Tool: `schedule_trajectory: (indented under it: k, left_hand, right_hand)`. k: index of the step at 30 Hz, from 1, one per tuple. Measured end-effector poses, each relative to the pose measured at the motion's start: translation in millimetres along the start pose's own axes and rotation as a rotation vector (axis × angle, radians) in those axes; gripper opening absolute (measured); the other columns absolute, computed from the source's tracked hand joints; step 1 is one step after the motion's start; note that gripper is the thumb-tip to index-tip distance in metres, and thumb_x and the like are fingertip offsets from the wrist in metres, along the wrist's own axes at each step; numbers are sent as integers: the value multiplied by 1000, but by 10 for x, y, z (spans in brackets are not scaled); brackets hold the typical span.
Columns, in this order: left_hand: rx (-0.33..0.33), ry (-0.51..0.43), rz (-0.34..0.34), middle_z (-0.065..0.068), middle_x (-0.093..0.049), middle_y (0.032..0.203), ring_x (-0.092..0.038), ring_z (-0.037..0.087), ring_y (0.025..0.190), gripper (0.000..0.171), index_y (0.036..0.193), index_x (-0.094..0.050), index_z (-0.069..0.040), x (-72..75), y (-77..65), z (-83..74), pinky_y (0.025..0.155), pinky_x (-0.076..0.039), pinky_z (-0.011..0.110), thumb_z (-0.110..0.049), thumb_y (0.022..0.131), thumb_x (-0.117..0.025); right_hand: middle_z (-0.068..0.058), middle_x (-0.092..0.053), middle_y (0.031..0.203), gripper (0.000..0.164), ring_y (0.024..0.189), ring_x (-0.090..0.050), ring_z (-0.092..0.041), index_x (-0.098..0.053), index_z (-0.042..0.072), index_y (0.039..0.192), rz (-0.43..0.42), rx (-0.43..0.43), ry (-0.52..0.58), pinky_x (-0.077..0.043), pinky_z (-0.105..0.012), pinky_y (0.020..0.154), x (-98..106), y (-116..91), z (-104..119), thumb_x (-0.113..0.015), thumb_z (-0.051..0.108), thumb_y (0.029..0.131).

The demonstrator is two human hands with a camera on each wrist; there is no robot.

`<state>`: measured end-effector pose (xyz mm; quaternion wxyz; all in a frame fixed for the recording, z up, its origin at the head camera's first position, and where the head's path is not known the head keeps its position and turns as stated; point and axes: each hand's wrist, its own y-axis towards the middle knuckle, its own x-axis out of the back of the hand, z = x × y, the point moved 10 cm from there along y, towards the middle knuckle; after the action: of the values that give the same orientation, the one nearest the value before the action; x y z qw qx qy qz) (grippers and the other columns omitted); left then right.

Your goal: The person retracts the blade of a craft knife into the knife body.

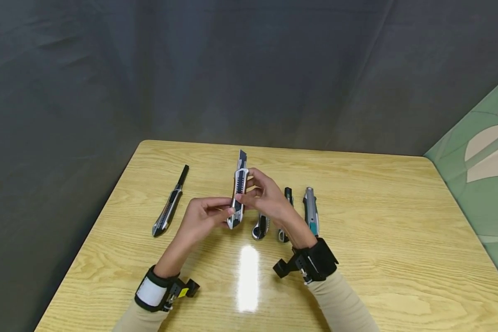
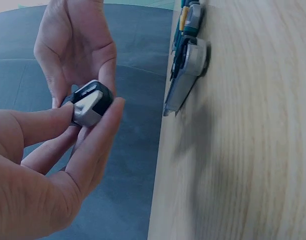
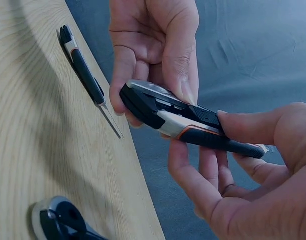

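A silver-and-black snap-off utility knife [image 1: 240, 180] is held above the table by both hands, blade end pointing up and away in the head view. My left hand [image 1: 201, 216] pinches its butt end between thumb and fingers, which the left wrist view shows close up on the end cap [image 2: 90, 107]. Further up, my right hand [image 1: 269, 196] grips the body, fingers beneath and thumb on the slider side. In the right wrist view the knife's black grip [image 3: 207, 140] has an orange line along it, and the right thumb [image 3: 252, 125] lies at the slider.
Another utility knife [image 1: 168, 210] lies on the wooden table [image 1: 398, 240] to the left. Right of the hands lie three more cutters: a short one [image 1: 261, 226], a dark one [image 1: 288, 196] partly behind the right hand, and a grey-and-teal one [image 1: 311, 210]. A dark curtain [image 1: 249, 69] hangs behind.
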<state>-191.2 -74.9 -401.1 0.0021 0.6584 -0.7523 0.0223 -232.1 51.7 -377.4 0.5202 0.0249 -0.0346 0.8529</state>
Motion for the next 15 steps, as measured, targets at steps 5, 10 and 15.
schedule_trajectory:
  k: [5, 10, 15]
  left_hand:
    - [7, -3, 0, 24, -69, 102, -68, 28, 79, 27, 109, -69, -3, 15, -12, 3, 68, -63, 47, -7, 82, -71]
    - [1, -32, 22, 25, -68, 105, -68, 29, 81, 27, 110, -69, -3, 1, -18, 1, 69, -63, 45, -7, 83, -70]
    - [-6, -62, 53, 26, -67, 110, -67, 31, 84, 28, 111, -68, -1, -18, -24, 0, 68, -63, 41, -5, 84, -69]
  right_hand:
    - [-19, -55, 111, 45, 88, -61, -31, -50, 17, 124, 16, -16, -23, -60, -54, 78, -23, 0, -19, -69, 9, 84]
    - [-19, -55, 115, 49, 92, -59, -32, -48, 17, 128, 31, -27, -56, -57, -60, 83, -28, -7, -33, -69, 9, 84]
    - [-16, -56, 114, 48, 90, -59, -29, -48, 21, 125, 33, -29, -108, -57, -57, 80, -24, -11, -40, -70, 10, 84]
